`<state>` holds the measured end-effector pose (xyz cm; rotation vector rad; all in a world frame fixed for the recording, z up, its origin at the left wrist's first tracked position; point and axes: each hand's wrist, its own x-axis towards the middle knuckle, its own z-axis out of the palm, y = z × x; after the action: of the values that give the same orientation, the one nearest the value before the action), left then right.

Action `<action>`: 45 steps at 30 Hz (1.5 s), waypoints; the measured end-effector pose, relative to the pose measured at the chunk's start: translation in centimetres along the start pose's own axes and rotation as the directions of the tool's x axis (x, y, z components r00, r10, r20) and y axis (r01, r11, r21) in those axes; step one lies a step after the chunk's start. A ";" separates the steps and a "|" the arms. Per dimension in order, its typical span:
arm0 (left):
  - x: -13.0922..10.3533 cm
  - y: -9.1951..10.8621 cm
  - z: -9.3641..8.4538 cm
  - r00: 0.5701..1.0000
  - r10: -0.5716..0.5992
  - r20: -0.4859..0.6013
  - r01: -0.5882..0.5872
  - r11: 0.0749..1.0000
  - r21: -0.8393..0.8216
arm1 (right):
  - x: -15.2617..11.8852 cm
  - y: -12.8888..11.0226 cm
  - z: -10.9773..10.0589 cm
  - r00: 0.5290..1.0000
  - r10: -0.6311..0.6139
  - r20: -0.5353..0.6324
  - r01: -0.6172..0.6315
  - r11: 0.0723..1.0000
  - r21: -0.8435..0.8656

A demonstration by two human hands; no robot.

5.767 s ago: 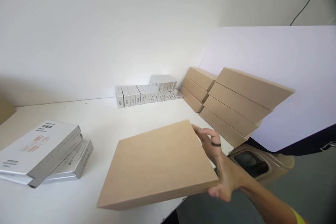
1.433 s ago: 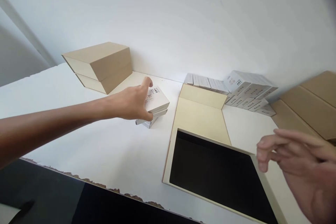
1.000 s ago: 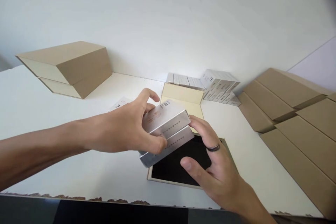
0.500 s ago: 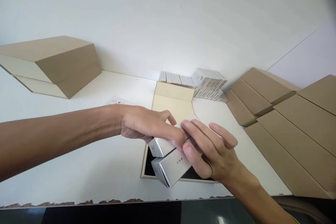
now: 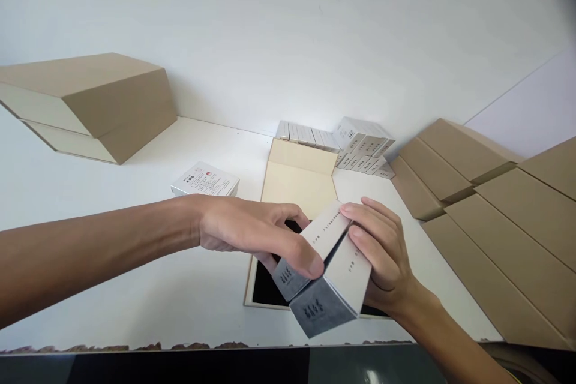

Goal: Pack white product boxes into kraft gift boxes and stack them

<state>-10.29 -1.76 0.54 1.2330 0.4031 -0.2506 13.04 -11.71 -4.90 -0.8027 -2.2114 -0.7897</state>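
Two held boxes [image 5: 348,267], white and side by side, are tilted in the lower middle of the frame, over the open case [image 5: 297,189]. The left hand [image 5: 252,228] grips them, its thumb across the top by the gap between them and its fingers down the left side. The right hand [image 5: 384,249] curls round the far right end, two fingertips on top; its thumb is hidden. The case's one flap points up the frame, and its black inside [image 5: 266,288] shows around the boxes. Left of the flap lies one loose box [image 5: 202,183], white and printed. Beyond the flap, white boxes [image 5: 366,144] line the wall [image 5: 252,30], probably over a dozen, two layers high at the right end. Two brown cases [image 5: 126,114] are stacked at upper left; at right stand two stacks, three in the far stack [image 5: 434,162] and four showing in the near stack [image 5: 517,234].
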 end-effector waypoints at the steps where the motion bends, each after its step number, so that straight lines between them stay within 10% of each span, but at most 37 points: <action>1: -0.2 0.2 0.1 0.999 -0.001 -0.046 0.003 0.999 0.047 | 0.0 0.0 0.0 1.000 0.010 0.020 -0.011 1.000 0.011; 12: 1.7 -1.4 0.4 0.898 0.084 -0.432 0.010 0.977 0.212 | -1.8 -0.2 -0.8 0.983 0.118 0.141 -0.136 0.982 0.131; 23: 2.6 -1.0 1.7 0.969 0.069 -0.235 -0.057 0.997 0.058 | -2.5 -0.6 -1.1 0.954 0.231 0.191 -0.271 0.937 0.222; 27: 2.3 -0.7 2.9 0.930 -0.029 -0.367 0.109 0.973 0.202 | -3.2 -1.0 -1.8 0.917 0.356 0.179 -0.392 0.885 0.251; 31: 2.6 -1.2 3.3 0.850 0.295 -0.436 0.116 0.703 0.702 | -3.8 -1.4 -3.5 0.787 0.538 0.302 -0.614 0.633 0.472; 35: 4.4 -2.9 3.3 0.861 0.430 -0.273 0.187 0.232 0.955 | -3.2 -1.5 -5.0 0.534 0.603 0.592 -0.783 0.090 0.615; 39: 5.6 -4.0 3.1 0.909 0.316 -0.272 0.230 0.162 0.960 | -1.9 -0.9 -5.5 0.393 0.445 0.805 -0.753 -0.347 0.559; 43: 5.5 -3.6 3.0 0.939 0.165 -0.301 0.290 0.090 0.953 | -1.1 0.0 -5.1 0.333 0.370 0.867 -0.689 -0.533 0.492; 45: 5.2 -3.2 3.0 0.938 0.147 -0.314 0.305 0.082 0.949 | -0.9 0.3 -4.7 0.192 0.371 0.909 -0.701 -0.596 0.391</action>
<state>-6.39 -5.43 -3.63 2.7501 0.6327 -0.4547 15.48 -15.11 -2.56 -1.2253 -1.0233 1.6377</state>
